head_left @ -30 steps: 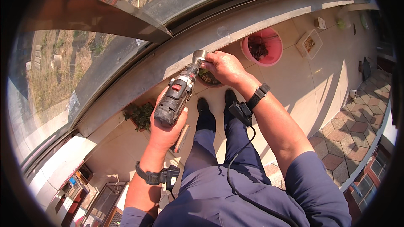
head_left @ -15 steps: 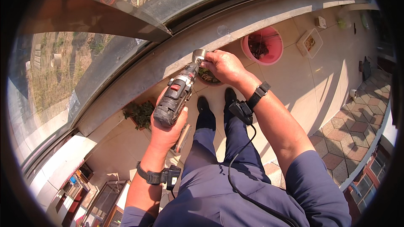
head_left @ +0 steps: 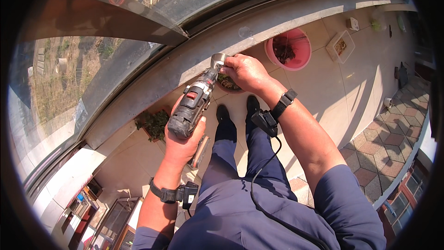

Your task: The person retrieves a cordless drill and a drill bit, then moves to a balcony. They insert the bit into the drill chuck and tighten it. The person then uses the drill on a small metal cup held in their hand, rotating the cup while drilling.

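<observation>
A black and grey cordless drill [head_left: 190, 106] with a red switch on top is gripped in my left hand [head_left: 185, 142], its nose angled away toward the window ledge. At the drill's front end is a shiny metal hole saw [head_left: 218, 59], shaped like a short cup. The fingers of my right hand [head_left: 247, 72] are closed on the hole saw's right side, near the chuck. Most of the drill's handle is hidden behind its body and my left hand.
A grey ledge [head_left: 203, 62] runs below the window frame. On the tiled floor are a pink bucket [head_left: 303, 55] with dark scraps, a white tray [head_left: 334, 54], a round planter [head_left: 230, 89] behind my right hand, and a potted plant [head_left: 152, 124]. A cable [head_left: 259, 190] hangs from my right wrist.
Both hands keep their hold and stay nearly in place. The drill and hole saw have shifted only very slightly.
</observation>
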A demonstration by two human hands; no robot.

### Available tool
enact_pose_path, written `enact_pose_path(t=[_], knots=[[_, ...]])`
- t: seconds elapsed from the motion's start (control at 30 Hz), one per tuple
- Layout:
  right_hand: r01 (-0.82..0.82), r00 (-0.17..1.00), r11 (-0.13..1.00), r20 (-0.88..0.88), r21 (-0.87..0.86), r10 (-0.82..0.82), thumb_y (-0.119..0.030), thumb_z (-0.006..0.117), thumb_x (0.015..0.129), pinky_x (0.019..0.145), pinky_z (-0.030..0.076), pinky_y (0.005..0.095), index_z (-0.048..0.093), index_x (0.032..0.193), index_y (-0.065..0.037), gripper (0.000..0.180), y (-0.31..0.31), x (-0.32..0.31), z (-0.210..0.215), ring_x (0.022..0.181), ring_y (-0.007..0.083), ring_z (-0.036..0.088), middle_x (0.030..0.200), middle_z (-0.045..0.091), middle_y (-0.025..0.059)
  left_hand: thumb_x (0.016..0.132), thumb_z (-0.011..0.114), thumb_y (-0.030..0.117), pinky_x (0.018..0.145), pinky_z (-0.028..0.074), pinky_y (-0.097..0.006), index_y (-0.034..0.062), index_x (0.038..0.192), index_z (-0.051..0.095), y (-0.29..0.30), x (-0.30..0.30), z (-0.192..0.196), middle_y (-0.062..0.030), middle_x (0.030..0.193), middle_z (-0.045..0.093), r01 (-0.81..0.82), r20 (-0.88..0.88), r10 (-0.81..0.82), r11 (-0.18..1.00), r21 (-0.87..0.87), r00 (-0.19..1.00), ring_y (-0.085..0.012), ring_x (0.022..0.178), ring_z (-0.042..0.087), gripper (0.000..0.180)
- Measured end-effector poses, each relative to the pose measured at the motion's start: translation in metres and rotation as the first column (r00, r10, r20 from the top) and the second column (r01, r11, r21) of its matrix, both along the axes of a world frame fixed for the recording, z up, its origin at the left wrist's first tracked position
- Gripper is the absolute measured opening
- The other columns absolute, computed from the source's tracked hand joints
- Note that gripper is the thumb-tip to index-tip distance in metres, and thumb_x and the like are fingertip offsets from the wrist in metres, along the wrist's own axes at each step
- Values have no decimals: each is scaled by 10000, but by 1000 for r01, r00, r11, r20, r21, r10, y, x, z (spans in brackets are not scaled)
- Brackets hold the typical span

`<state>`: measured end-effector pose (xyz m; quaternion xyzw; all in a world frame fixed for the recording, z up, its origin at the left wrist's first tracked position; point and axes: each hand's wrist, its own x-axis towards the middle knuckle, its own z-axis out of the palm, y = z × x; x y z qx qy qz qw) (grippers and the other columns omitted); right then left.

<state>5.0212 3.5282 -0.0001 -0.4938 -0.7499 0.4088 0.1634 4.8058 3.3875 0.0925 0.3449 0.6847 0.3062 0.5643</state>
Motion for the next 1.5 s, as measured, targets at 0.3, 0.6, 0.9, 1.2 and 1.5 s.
enact_pose_path(t=[0.3,0.6,0.9,1.2,1.5], knots=[[4,1000,1000,-7,10,-3,-265,682,940,770,532,451,681,949,-73,192,1,1,-8,878,365,657,870,666,160,895,752,73,604,608,-311,-5,1128,648,2,2,-8,-50,894,673,-8,-41,14,990,142,999,-136,676,686,267],[-2,1000,1000,3,21,2,-282,679,945,770,524,460,676,960,-73,209,-5,0,-4,872,372,646,869,653,163,896,740,60,598,611,-308,-9,1126,648,1,-1,1,-55,899,672,-4,-35,9,993,115,999,-134,671,676,257],[-4,1000,1000,9,-9,4,-275,678,944,775,526,458,679,949,-70,204,-2,0,-4,886,369,650,879,665,163,899,732,60,584,603,-306,-7,1134,648,6,3,6,-64,919,675,-32,3,32,996,87,999,-152,650,684,258],[0,1000,1000,10,-13,0,-261,679,941,788,528,455,688,973,-76,188,-4,-1,0,897,366,654,884,668,162,900,730,60,574,593,-305,-6,1136,648,7,3,13,-67,922,676,-33,-8,33,998,61,999,-157,643,687,259],[0,1000,1000,7,-16,0,-256,679,942,785,527,461,686,976,-73,186,-4,-1,1,891,371,651,880,668,162,899,729,60,579,602,-304,-8,1142,648,11,4,17,-61,907,668,-31,-11,31,999,40,999,-146,652,677,265]])
